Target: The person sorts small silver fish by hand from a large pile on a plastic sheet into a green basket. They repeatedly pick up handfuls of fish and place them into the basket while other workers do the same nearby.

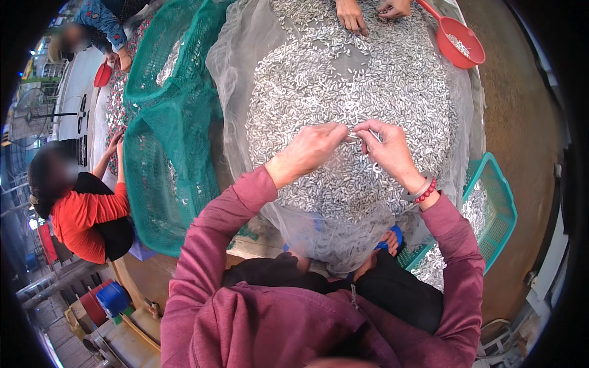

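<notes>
A wide heap of small silvery-white oblong pieces covers a translucent mesh sheet spread before me. Above its near half, my left hand and my right hand almost meet, thumbs and forefingers pinched. Between the fingertips shows a small pale piece, gripped at its left end by my left hand, with my right fingers at the other end; its exact shape is too small to make out. A little white ring-like piece appears just under my right hand.
Across the heap are another person's hands. A red scoop rests at the far right. Beside my right arm stands a green basket holding white pieces. Green net-covered baskets line the left, where two other people work at another table.
</notes>
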Tool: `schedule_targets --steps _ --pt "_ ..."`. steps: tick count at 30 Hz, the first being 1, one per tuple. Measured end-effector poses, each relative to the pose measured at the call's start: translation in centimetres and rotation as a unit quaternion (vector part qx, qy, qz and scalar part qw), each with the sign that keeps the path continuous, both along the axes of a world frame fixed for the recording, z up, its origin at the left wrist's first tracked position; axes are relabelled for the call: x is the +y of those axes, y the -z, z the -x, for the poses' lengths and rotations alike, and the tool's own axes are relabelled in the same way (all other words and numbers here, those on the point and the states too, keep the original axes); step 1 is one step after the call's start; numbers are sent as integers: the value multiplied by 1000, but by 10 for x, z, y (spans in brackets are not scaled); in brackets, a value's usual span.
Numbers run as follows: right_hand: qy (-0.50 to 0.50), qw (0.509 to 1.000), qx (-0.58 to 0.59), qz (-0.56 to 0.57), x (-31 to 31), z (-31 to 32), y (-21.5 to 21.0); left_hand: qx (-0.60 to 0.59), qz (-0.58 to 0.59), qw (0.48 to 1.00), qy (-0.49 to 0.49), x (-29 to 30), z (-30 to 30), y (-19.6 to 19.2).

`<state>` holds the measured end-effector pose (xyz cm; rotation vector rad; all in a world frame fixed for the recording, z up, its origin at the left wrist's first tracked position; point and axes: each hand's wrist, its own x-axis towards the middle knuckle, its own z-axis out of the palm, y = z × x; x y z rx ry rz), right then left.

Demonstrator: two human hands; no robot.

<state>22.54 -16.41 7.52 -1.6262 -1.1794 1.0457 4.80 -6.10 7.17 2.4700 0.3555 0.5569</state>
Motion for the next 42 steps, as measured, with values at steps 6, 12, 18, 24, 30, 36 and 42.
schedule_targets --steps 6,12,18,24,30,36,42 --pt "56 960 255 101 3 -1 12 -1 123 992 37 -27 -11 -4" --pt "-20 911 407 65 -5 -71 7 -19 594 803 -47 15 9 -6" --pt "-10 908 417 27 -5 -95 35 -79 724 686 -14 49 13 51" --pt "-53 983 -171 -34 43 -58 101 149 27 988 17 53 -22 125" --pt "-61 972 -224 25 47 -33 136 123 4 992 -13 40 -25 124" --pt "-4 930 331 158 23 -57 90 157 480 852 -138 74 4 65" --pt "-17 950 201 238 20 -56 77 -69 768 637 2 72 4 47"
